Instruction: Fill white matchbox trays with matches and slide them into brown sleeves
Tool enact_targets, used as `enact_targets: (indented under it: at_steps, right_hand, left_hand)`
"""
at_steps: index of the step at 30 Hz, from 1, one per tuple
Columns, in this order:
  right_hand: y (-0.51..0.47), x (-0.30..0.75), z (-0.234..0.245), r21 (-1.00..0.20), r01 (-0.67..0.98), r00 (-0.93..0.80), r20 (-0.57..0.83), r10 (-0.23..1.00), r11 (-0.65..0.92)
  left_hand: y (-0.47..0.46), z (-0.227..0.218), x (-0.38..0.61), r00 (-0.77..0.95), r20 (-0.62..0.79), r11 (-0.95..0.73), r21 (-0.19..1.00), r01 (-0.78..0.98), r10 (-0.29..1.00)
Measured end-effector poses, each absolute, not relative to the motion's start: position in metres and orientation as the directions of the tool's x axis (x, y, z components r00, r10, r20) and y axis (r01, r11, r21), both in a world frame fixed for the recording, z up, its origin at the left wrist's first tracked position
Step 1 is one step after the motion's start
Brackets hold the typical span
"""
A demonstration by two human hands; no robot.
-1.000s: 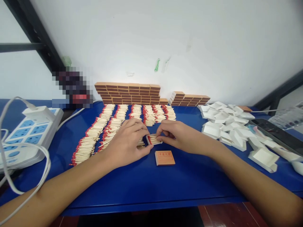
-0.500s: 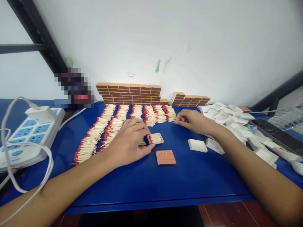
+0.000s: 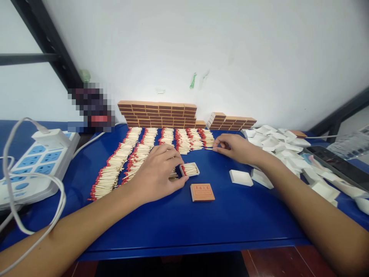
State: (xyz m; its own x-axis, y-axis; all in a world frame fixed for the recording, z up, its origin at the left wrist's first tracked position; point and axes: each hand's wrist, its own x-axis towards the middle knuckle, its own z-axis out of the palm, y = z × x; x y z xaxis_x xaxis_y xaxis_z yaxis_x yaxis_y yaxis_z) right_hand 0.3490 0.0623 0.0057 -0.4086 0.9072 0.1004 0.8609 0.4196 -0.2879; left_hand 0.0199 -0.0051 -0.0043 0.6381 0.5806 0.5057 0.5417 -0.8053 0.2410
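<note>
My left hand (image 3: 157,173) rests on the blue table (image 3: 184,219), fingers curled against the left side of a small white tray (image 3: 189,169) filled with red-tipped matches. My right hand (image 3: 235,147) is farther back and to the right, its fingers pinched at the right end of the rows of loose matches (image 3: 161,144). An orange matchbox sleeve (image 3: 202,192) lies flat just in front of the tray. Two empty white trays (image 3: 241,177) lie beside my right forearm.
Stacked orange matchboxes (image 3: 157,114) line the wall, with a lower stack (image 3: 232,121) to their right. A heap of white trays (image 3: 278,148) fills the right side, next to a dark phone (image 3: 337,165). A white power strip (image 3: 31,163) with cables sits at left.
My right hand left the filled tray and went back and right to the end of the match rows. Two empty white trays now show beside my right forearm. My left hand stayed put.
</note>
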Motion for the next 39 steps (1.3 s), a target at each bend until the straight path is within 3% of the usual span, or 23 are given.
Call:
enact_targets:
  at_steps: [5, 16, 22, 27, 31, 39]
  right_hand:
    - [0.057, 0.344, 0.009, -0.287, 0.852, -0.43, 0.092, 0.898, 0.437]
    - [0.003, 0.274, 0.019, -0.367, 0.67, -0.628, 0.182, 0.756, 0.645]
    - [0.005, 0.277, 0.019, -0.372, 0.683, -0.602, 0.201, 0.772, 0.629]
    - [0.034, 0.317, 0.019, -0.276, 0.826, -0.415, 0.295, 0.861, 0.492]
    - [0.058, 0.347, 0.011, -0.248, 0.877, -0.367, 0.209, 0.907, 0.412]
    - [0.065, 0.352, 0.004, -0.263, 0.864, -0.411, 0.126, 0.903, 0.43]
  left_hand:
    - [-0.005, -0.004, 0.02, 0.633, 0.513, -0.805, 0.244, 0.541, 0.581]
    - [-0.007, -0.003, 0.021, 0.635, 0.494, -0.799, 0.264, 0.541, 0.593]
    - [-0.007, -0.001, 0.022, 0.635, 0.494, -0.799, 0.269, 0.538, 0.594]
    - [-0.006, -0.002, 0.021, 0.631, 0.506, -0.802, 0.264, 0.536, 0.588]
    - [-0.006, -0.003, 0.021, 0.636, 0.498, -0.802, 0.263, 0.537, 0.589]
    - [-0.006, -0.002, 0.021, 0.634, 0.499, -0.801, 0.266, 0.536, 0.59]
